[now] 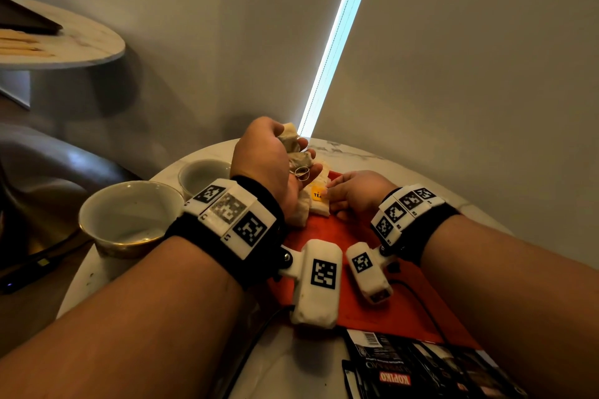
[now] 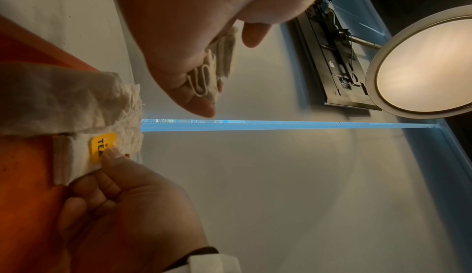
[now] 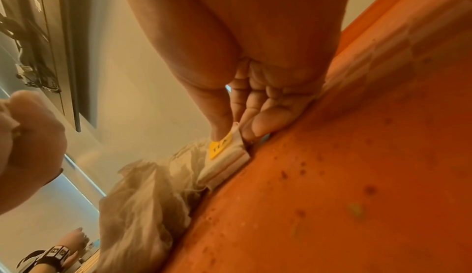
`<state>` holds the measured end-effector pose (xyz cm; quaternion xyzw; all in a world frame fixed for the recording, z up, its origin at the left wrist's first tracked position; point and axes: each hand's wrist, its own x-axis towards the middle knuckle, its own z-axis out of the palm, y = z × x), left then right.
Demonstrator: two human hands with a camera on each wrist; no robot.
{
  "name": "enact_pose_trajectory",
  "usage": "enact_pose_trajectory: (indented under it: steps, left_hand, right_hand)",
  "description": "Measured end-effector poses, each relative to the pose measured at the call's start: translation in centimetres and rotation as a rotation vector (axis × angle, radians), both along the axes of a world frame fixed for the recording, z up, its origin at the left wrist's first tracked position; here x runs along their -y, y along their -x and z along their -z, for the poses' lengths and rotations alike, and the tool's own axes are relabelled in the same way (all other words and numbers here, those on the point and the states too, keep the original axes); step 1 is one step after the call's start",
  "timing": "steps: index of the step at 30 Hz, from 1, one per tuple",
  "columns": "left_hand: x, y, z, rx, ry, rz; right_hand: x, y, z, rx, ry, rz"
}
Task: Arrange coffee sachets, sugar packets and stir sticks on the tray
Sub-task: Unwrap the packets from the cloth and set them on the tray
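Hands hold tea bags; two cups (left) beside.

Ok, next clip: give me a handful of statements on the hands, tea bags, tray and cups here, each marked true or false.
1. The left hand holds a bunch of tea bags above the table. True.
2. The right hand is empty and held off the tray. False: its fingers pinch a tea bag with a yellow tag lying on the red tray.
3. Two cups stand left of the tray. True.
4. Both cups are full of coffee. False: no coffee shows in either.
5. The black coffee sachets lie at the near edge of the tray. True.
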<state>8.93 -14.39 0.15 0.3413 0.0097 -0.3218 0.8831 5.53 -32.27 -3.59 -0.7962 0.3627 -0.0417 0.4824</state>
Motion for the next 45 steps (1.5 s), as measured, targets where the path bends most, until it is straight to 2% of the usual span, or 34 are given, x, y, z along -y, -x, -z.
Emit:
enact_pose_trajectory:
  steps: [8, 10, 12, 16, 19, 23, 31, 34, 39, 42, 45]
  left_hand:
    - [0.1, 0.0, 0.1, -0.001, -0.05, -0.026]
    - [0.1, 0.0, 0.2, 0.035, -0.074, -0.017]
    - [0.3, 0.0, 0.4, 0.12, -0.11, 0.005]
    - [0.2, 0.2, 0.3, 0.177, -0.112, 0.005]
    - [0.2, 0.5, 0.7, 0.222, -0.093, -0.04]
    - [0.1, 0.6, 0.7, 0.243, -0.075, -0.039]
    - [0.3, 0.1, 1.1, 0.237, -0.098, -0.016]
    - [0.2, -0.1, 1.1, 0.216, -0.132, 0.004]
    - [0.3, -0.1, 0.8, 0.208, -0.171, 0.059]
    - [0.6, 0.2, 0.7, 0.17, -0.221, 0.077]
    - [0.4, 0.6, 0.6, 0.144, -0.21, 0.101]
  right_hand:
    - [0.1, 0.6, -0.3, 0.071, -0.128, 0.009]
    - [0.0, 0.7, -1.1, 0.097, -0.066, 0.013]
    - [-0.3, 1.1, -2.2, 0.18, 0.004, 0.015]
    - [-2.3, 2.0, -4.5, 0.4, -0.074, -0.051]
    - [-3.8, 2.8, -5.2, 0.48, -0.083, -0.161]
    - [-5.4, 3.6, -5.2, 0.443, 0.109, -0.269]
    - [-5.6, 4.3, -4.9, 0.396, 0.256, -0.243]
    - [-5.6, 4.4, -4.9, 0.425, 0.21, -0.229]
    - [-5.7, 4.4, -5.5, 0.642, -0.114, -0.098]
    - [-5.8, 4.7, -6.1, 0.776, -0.154, -0.06]
    - [-5.9, 4.7, -6.0, 0.791, -0.094, -0.11]
